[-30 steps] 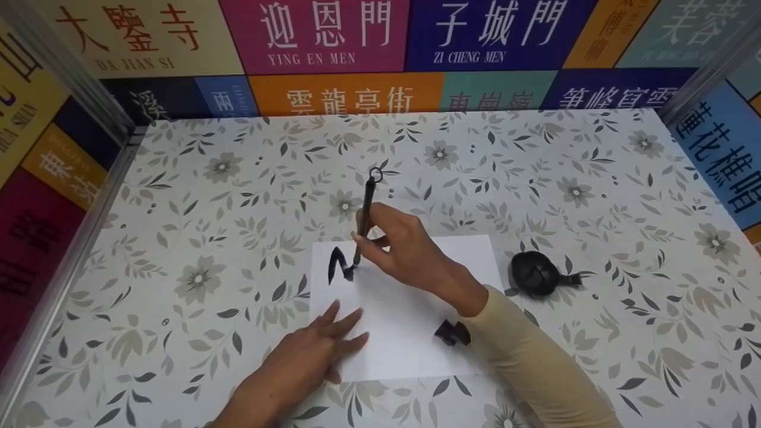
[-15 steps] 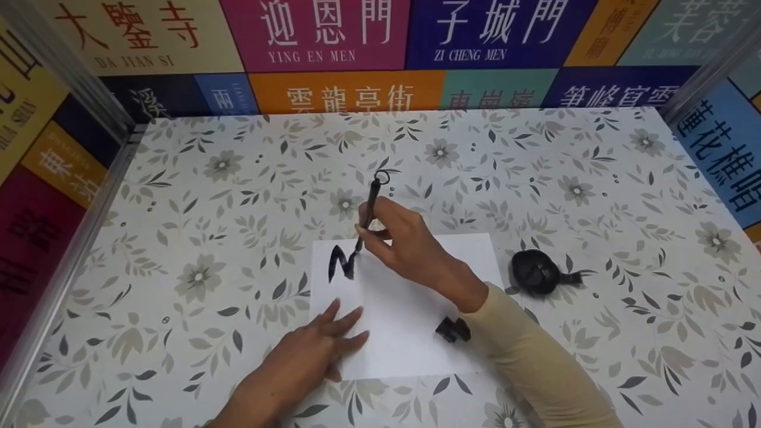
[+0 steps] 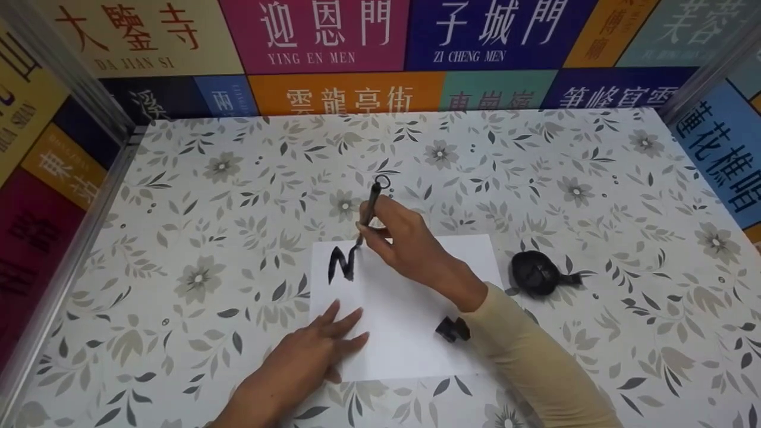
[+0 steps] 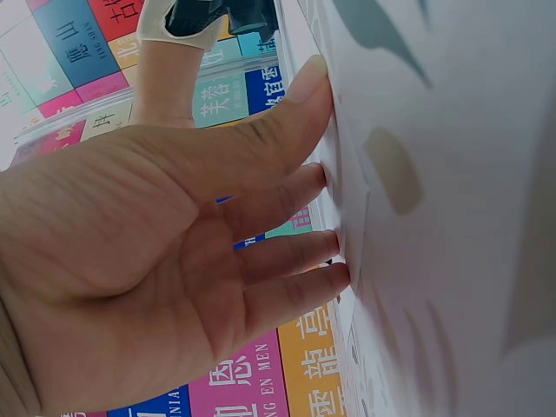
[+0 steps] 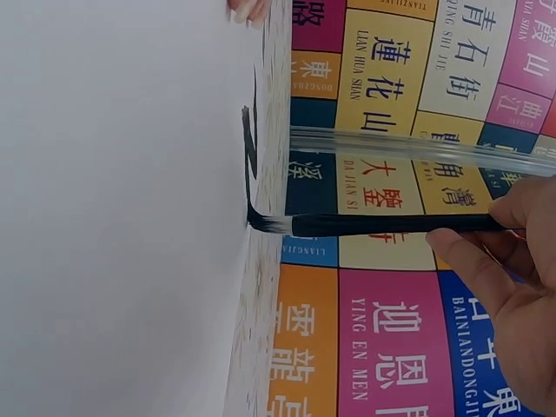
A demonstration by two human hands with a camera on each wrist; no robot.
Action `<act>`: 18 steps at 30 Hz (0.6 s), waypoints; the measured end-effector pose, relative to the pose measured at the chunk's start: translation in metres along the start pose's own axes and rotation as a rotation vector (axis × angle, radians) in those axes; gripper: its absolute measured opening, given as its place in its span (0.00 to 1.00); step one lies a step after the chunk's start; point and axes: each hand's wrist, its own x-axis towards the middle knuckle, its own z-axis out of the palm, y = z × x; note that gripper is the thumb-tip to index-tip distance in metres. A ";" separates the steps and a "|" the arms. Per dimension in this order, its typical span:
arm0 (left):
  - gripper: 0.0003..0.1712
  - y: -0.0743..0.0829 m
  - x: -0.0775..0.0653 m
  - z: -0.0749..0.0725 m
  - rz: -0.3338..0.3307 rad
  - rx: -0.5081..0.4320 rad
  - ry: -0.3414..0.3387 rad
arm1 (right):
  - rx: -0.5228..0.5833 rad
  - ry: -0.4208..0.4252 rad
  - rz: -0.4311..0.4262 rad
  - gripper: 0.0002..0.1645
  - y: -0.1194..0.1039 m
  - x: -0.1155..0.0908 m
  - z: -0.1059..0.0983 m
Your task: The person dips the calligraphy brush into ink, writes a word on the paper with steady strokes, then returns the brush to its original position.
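Note:
My right hand (image 3: 404, 244) pinches the dark handle of an ink brush (image 5: 356, 225), which has a small ring at its top end. Its bristles, black at the bent tip, touch the white sheet of paper (image 3: 410, 345) near the upper left corner. There a black N-shaped stroke (image 3: 341, 264) ends at the brush tip. My left hand (image 3: 315, 345) rests with spread fingers on the lower left edge of the sheet. In the left wrist view, its thumb and fingertips (image 4: 300, 254) press on the paper.
A black round dish (image 3: 535, 273) with a short handle stands right of the sheet. The dark wrist camera (image 3: 453, 330) shows by the right sleeve (image 3: 535, 362). A floral cloth covers the table (image 3: 238, 208), and colourful lettered panels (image 3: 333, 35) wall it at the back and sides.
The right hand has moved the brush upward and slightly right, lengthening the black line into a third stroke that rises from the lower point. The left hand stays in place.

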 end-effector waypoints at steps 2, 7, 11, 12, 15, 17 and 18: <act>0.39 0.000 0.000 -0.001 -0.001 -0.001 -0.003 | -0.008 0.007 -0.007 0.05 0.000 0.000 0.000; 0.38 0.000 0.000 -0.002 0.003 -0.001 -0.009 | -0.018 0.036 -0.021 0.06 0.001 0.001 -0.003; 0.38 0.000 0.000 -0.002 -0.001 0.000 -0.007 | -0.032 0.066 -0.011 0.07 -0.002 0.003 -0.011; 0.38 0.000 0.000 -0.002 -0.001 0.002 -0.004 | -0.037 0.080 -0.005 0.07 -0.003 0.003 -0.013; 0.38 0.000 0.000 -0.001 -0.002 -0.002 0.001 | -0.047 0.117 0.015 0.09 -0.008 0.000 -0.021; 0.38 0.000 0.000 -0.001 -0.004 -0.004 0.003 | -0.048 0.135 0.025 0.09 -0.010 -0.004 -0.024; 0.38 0.000 0.000 -0.002 -0.010 -0.007 0.001 | -0.050 0.144 0.026 0.10 -0.011 -0.006 -0.025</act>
